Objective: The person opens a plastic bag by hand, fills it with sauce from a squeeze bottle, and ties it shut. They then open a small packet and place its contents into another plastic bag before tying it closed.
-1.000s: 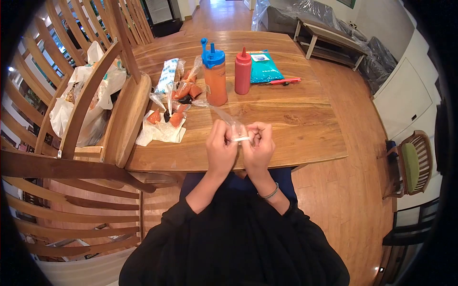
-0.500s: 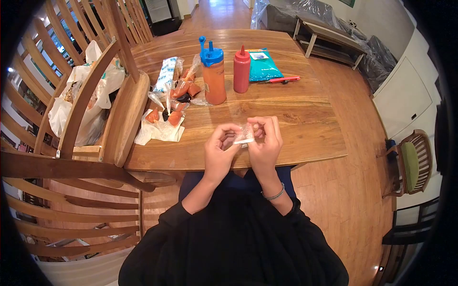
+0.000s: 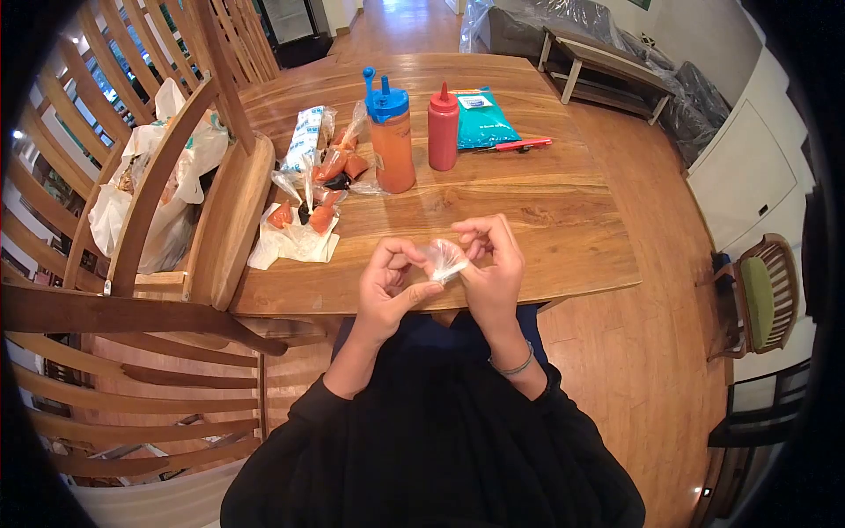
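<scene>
Left arm (image 3: pixel 339 374) and right arm (image 3: pixel 526 378) come up from the lower middle of frame, bent at elbows, forearms angled inward; black sleeves end short of both wrists. Left hand (image 3: pixel 385 289) just left of center, thumb (image 3: pixel 418 295) pointing right and slightly up, fingers curled over above it, index tip apart from thumb tip. Right hand (image 3: pixel 495 262) just right of center, a bit higher, back of hand toward right edge, index bent leftward, thumb lower, angled up-left. Both in a fingertip hold, hands near each other, not touching. Left wrist (image 3: pixel 368 333) and right wrist (image 3: pixel 503 333) roughly level.
</scene>
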Motion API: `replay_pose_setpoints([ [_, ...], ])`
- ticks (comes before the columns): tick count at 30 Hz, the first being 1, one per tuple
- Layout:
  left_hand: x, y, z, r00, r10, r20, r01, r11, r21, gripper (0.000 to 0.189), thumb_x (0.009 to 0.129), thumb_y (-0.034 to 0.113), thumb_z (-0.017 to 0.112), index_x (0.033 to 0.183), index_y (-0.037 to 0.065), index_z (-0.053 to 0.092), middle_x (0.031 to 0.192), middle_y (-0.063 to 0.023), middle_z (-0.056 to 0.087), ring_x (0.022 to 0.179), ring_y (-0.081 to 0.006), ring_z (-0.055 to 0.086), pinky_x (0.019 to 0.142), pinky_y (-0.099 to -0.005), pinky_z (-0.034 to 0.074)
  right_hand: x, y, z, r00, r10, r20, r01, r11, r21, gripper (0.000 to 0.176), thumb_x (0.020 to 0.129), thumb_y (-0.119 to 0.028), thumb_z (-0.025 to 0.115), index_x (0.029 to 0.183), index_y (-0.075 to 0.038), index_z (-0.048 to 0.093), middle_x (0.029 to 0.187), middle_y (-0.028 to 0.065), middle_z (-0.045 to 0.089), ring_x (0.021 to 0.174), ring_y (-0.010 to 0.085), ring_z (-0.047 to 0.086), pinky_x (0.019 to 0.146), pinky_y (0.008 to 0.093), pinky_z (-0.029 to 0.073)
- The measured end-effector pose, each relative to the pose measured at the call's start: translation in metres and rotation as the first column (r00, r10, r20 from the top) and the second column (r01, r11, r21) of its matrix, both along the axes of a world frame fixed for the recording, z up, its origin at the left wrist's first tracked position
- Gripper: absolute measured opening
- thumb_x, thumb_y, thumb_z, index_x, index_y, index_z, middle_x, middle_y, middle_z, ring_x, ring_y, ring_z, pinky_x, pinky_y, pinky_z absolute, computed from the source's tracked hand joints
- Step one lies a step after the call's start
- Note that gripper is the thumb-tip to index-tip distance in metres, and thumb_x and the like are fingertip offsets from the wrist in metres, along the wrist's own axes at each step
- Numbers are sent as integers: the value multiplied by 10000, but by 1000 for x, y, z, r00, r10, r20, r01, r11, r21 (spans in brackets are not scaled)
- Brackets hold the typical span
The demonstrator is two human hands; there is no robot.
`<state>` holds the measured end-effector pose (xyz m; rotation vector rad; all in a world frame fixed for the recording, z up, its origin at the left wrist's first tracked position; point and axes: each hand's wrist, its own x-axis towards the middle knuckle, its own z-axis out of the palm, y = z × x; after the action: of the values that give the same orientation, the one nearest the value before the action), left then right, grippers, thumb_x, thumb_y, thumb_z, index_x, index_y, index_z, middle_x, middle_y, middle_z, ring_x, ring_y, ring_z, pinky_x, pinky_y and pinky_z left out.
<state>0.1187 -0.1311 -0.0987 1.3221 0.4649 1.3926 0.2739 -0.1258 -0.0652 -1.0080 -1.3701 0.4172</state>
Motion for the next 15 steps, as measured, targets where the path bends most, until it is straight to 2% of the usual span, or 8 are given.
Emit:
replay_pose_setpoints([
  [3,1,-1,6,986,-97,135,110,990,-93,357,836,-62,689,1080,53,455,1051,-61,563,1012,-140,567,959,-298,425,-1,-1,-4,995,90,-39,-93,993,-67,191,795,-11,784,953,-18,677,805,55,573,649,126,506,577,256,421],
  [5,11,1,1,989,148,-20,-148,989,17,343,838,-51,676,1067,52,442,1009,-51,551,971,-142,566,934,-288,434,-4,-4,-7,994,110,-17,-111,990,-91,185,797,-17,781,948,-16,674,792,56,570,645,131,504,579,263,424],
  [6,15,4,-2,958,275,-85,-268,959,88,336,840,-45,669,1061,52,435,987,-46,546,951,-143,565,921,-283,438,-8,-6,-7,994,106,11,-105,990,-94,182,797,-17,780,944,-16,672,786,58,567,641,136,503,580,270,428],
  [7,13,8,-6,888,423,-179,-398,903,163,294,841,-44,644,1043,40,448,947,-49,539,868,-144,563,852,-277,470,-11,-7,-7,994,102,39,-98,991,-95,179,797,-18,778,940,-16,670,780,60,565,638,142,502,581,277,432],
  [10,12,9,-11,770,573,-279,-508,816,275,334,841,-91,635,1049,60,422,985,-32,459,899,-100,506,820,-254,459,-17,-2,-16,996,55,77,-53,998,-30,169,778,-4,760,900,-16,644,783,79,552,650,186,520,579,310,444],
  [13,10,16,-3,645,715,-271,-684,698,213,233,843,-31,698,951,35,502,838,-52,519,752,-145,538,711,-296,477,-24,-8,-18,977,81,199,-91,995,41,164,759,13,733,859,-14,606,788,98,534,685,240,542,585,348,451],
  [15,9,16,-3,580,760,-294,-694,650,309,203,865,-22,685,940,34,505,823,-50,513,725,-151,518,675,-305,459,-29,-10,-16,975,106,194,-114,993,30,168,746,18,722,849,-13,593,793,104,527,708,259,549,598,365,455],
])
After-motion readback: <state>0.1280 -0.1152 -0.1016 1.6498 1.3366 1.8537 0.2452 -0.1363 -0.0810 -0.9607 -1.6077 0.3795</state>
